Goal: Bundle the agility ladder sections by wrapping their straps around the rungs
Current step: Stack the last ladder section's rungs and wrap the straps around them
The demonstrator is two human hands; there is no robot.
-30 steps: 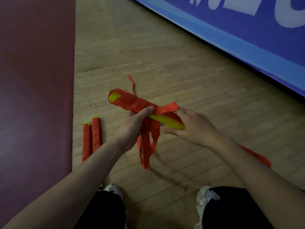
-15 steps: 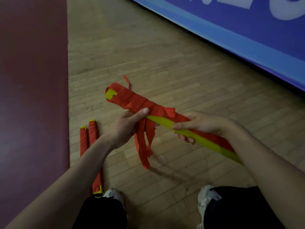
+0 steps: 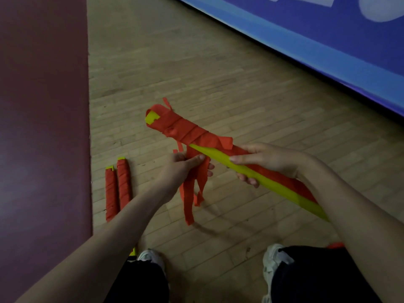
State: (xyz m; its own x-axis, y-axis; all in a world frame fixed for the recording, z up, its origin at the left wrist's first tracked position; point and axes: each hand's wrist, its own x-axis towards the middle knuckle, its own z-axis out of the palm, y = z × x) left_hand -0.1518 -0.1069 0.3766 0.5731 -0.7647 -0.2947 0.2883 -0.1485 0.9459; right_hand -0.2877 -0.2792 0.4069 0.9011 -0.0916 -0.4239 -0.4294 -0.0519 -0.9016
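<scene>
I hold a stack of yellow ladder rungs [image 3: 258, 178] slanting from upper left to lower right above the floor. Red strap [image 3: 181, 127] is wound round its far end. My right hand [image 3: 269, 160] grips the stack at its middle, thumb on top. Loose red strap ends [image 3: 192, 193] hang down from the wound part, and my left hand [image 3: 183, 167] pinches them just below the stack.
Two wrapped red bundles [image 3: 118, 189] lie side by side on the wooden floor [image 3: 196, 68] beside a dark red mat [image 3: 43, 127] at the left. A blue banner [image 3: 317, 36] runs along the right. My shoes [image 3: 275, 259] stand below.
My left hand has slid down from the wound part onto the hanging straps. My right hand keeps its grip on the rungs, which have tilted a little more toward me.
</scene>
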